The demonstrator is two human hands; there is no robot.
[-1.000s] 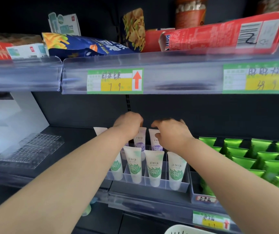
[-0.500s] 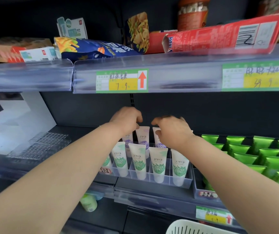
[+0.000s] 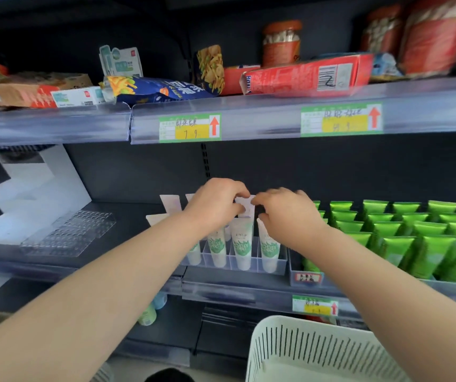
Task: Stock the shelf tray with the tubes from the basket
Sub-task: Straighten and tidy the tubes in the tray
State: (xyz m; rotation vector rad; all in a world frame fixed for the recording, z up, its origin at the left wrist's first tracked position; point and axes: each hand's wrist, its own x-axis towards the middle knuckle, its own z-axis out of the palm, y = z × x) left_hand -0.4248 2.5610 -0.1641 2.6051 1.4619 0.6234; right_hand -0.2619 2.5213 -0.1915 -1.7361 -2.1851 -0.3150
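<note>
Both hands meet at the back row of the clear plastic shelf tray (image 3: 275, 267), closer together than half a second ago. The left hand (image 3: 215, 205) has its fingers curled over the crimped top of a white plastic tube with purple print (image 3: 245, 209) and pinches it. The right hand (image 3: 287, 213) now also grips this tube, with a fingertip at its upper right corner and the thumb against its right edge. The tube stands upright in the tray, just behind the front row of white tubes with green leaf print (image 3: 242, 246), which stand cap-down in their slots as before. The other purple-printed tubes seen earlier are now hidden behind the hands.

The view has dropped. The white slotted plastic basket (image 3: 317, 351), only a sliver before, now fills the lower right below the shelf edge; its inside cannot be seen. The bright green tubes (image 3: 414, 235) fill the neighbouring tray on the right. On the shelf above, the blue snack bag (image 3: 160, 91) and the red carton with a barcode (image 3: 304, 78) lie unchanged.
</note>
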